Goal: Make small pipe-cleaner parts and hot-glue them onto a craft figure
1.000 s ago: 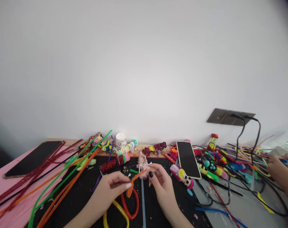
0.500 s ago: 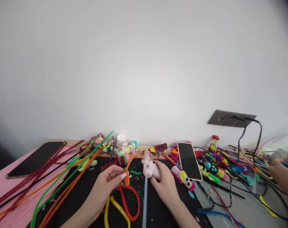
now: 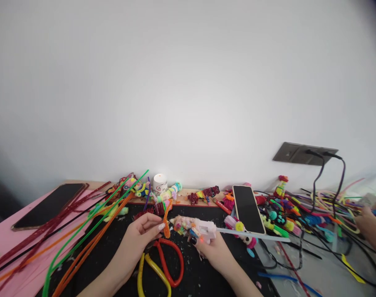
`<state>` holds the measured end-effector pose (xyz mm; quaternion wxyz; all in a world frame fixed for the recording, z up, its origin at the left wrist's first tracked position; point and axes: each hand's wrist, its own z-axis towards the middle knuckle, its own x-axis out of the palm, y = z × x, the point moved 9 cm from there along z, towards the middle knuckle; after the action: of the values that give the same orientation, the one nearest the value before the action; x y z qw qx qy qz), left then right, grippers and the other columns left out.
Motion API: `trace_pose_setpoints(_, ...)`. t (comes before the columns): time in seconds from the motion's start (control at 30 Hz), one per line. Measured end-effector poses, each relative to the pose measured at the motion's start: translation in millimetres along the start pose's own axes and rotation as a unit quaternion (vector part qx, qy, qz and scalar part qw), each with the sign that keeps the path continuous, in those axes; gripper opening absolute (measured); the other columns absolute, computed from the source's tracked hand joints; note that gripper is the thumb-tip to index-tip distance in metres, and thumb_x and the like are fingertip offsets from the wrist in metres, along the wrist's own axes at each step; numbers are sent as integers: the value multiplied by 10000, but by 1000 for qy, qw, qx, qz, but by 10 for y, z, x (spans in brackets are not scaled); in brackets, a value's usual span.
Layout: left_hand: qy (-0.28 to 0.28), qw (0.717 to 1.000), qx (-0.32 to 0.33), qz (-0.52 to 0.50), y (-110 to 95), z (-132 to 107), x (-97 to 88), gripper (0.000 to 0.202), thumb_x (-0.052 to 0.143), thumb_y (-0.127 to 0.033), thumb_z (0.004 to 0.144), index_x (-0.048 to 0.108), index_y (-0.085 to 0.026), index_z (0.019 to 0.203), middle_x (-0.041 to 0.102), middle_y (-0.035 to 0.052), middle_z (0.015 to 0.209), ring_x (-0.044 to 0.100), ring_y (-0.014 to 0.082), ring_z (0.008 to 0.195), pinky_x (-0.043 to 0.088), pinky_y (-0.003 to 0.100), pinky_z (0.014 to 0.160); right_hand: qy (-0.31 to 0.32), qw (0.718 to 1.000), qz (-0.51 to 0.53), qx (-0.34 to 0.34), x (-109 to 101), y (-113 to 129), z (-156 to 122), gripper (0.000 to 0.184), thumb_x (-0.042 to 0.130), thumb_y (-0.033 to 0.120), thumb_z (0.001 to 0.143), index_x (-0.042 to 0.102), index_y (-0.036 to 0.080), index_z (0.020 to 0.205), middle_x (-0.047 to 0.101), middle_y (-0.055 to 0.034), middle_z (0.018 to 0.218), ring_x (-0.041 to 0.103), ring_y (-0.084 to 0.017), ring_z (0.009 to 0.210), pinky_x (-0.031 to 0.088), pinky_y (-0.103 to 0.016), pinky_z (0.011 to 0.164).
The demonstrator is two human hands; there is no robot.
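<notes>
1. Left hand (image 3: 141, 233) first: thumb and fingertips pinched tight on a short orange stem (image 3: 166, 218), held upright just above the black mat (image 3: 113, 247).
2. Right hand (image 3: 213, 251): wrapped around the grip of a pale glue gun (image 3: 197, 229), gun lying level, nozzle aimed left at the orange stem. Near, but I can't tell if tip and stem touch.
3. A clear glue stick (image 3: 256, 235) juts out of the gun's back, running right over the clutter.
4. Just below the hands, a red loop (image 3: 176, 264) and a yellow loop (image 3: 152, 273) lie on the mat. Whether the red one joins the orange stem is hidden by the fingers.
5. My read: this is the gluing step, gun lined up on the stem. A clean dab calls for the nozzle right at the stem, the left hand steady, fingertips clear of the hot tip.
6. Further out: long green stem (image 3: 91, 231) sweeping left, a phone (image 3: 248, 208) to the right, and another person's hand (image 3: 369, 225) busy at the surface's far right edge.
</notes>
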<state>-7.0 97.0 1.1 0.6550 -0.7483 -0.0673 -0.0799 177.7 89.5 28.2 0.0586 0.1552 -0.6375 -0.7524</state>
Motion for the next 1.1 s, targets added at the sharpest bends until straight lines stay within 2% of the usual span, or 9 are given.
trace_pose_setpoints(0.2, 2, 1000, -2, 7, -18, -5, 26, 156, 713, -298, 670, 628, -187, 739, 660, -25, 672, 603, 133, 634, 473, 222, 632, 13, 1000, -11, -12, 42, 34, 1, 382, 611, 368, 802, 619, 221, 1153, 633, -76, 1172, 577, -265, 1085, 424, -415, 954)
trace_pose_setpoints(0.4, -1, 1000, -4, 7, -15, -10, 26, 154, 715, -288, 670, 626, -184, 741, 654, -22, 676, 597, 132, 641, 473, 217, 634, 22, 999, 18, -29, 75, 106, 6, 346, 618, 322, 805, 630, 227, 1138, 645, -80, 1152, 596, -264, 1057, 437, -416, 938)
trace_pose_setpoints(0.73, -1, 1000, 3, 6, -10, -17, 2, 156, 712, -295, 682, 637, -185, 762, 671, -10, 719, 605, 140, 682, 480, 226, 661, 20, 1000, -2, -22, 68, 54, 1, 362, 606, 290, 813, 608, 224, 1169, 625, -65, 1187, 572, -262, 1092, 421, -401, 960)
trace_pose_setpoints(1.1, -20, 1000, 9, -15, -2, 16, -51, 183, 728, -297, 673, 622, -183, 769, 650, -20, 714, 589, 136, 705, 488, 228, 679, 39, 999, -3, -15, 78, 21, -1, 322, 593, 246, 814, 631, 195, 1130, 657, -69, 1132, 605, -253, 1023, 451, -385, 916)
